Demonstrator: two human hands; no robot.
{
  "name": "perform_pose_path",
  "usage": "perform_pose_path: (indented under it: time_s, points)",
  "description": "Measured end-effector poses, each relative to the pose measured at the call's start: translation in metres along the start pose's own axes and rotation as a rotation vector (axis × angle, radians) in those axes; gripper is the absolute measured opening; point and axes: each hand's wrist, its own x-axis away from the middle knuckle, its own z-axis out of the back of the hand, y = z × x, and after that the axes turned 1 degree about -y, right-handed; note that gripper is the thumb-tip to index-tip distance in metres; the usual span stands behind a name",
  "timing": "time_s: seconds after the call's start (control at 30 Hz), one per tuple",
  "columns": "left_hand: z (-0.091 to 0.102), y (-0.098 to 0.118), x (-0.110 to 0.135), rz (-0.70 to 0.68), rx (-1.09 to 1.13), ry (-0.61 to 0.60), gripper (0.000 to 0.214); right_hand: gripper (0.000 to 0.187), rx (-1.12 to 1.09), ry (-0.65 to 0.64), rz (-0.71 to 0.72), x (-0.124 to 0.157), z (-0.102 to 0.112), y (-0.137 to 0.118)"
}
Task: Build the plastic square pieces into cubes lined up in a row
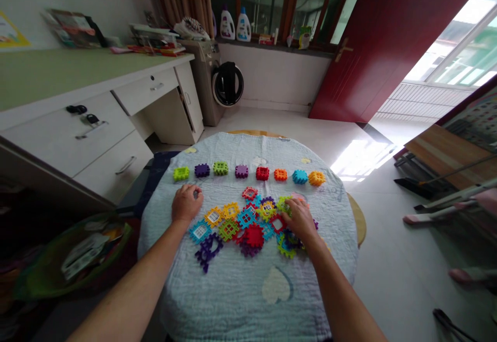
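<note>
where the right hand (301, 218) rests, palm down with its fingers spread over a green tile (283, 203), lies a heap of tiles (248, 225): toothed plastic squares in red, yellow, teal, green and purple, partly overlapping, at the middle of the round worktop (359, 217); whether the fingers grip the green tile or only press on it cannot be told. left hand (186, 203): curled into a loose fist, knuckles up, on the cloth just left of the heap, near a yellow tile (214, 216); anything inside it is hidden. purple piece (208, 248): at the heap's near left edge. row of eight blocks (262, 173): single squares set apart in a line beyond the heap, green, purple, green, purple, red, orange, teal, orange. quilted cloth (240, 290): pale blue, covering the worktop. drawer unit (116, 103): white, far left. washing machine (227, 83): beyond it. red door (373, 46): far right, open.
</note>
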Motion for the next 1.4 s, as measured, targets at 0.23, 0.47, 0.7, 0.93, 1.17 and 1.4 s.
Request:
perform_pose_path:
  time_s: [0.23,0.47,0.7,0.93,1.17,1.4]
  points:
    - [-0.001,-0.001,0.000,-0.003,0.005,0.011,0.015,0.032,-0.308,0.081,-0.121,0.002,0.013,0.010]
    - [0.000,0.001,0.000,0.003,0.006,-0.004,0.017,0.031,-0.595,0.055,-0.240,0.008,0.006,0.016]
    - [-0.001,0.000,-0.001,0.000,0.005,0.001,0.018,0.031,-0.419,0.042,-0.157,0.012,0.002,0.008]
    - [-0.001,0.000,0.000,-0.011,0.006,0.007,0.018,0.042,-0.291,0.119,-0.071,0.021,-0.004,0.003]
    - [-0.002,-0.002,-0.001,-0.017,0.010,0.003,0.017,0.015,-0.233,0.198,-0.122,0.022,-0.002,0.000]
    - [-0.003,-0.002,-0.001,-0.006,0.015,0.009,0.017,0.008,-0.151,0.151,-0.188,0.020,-0.003,0.001]
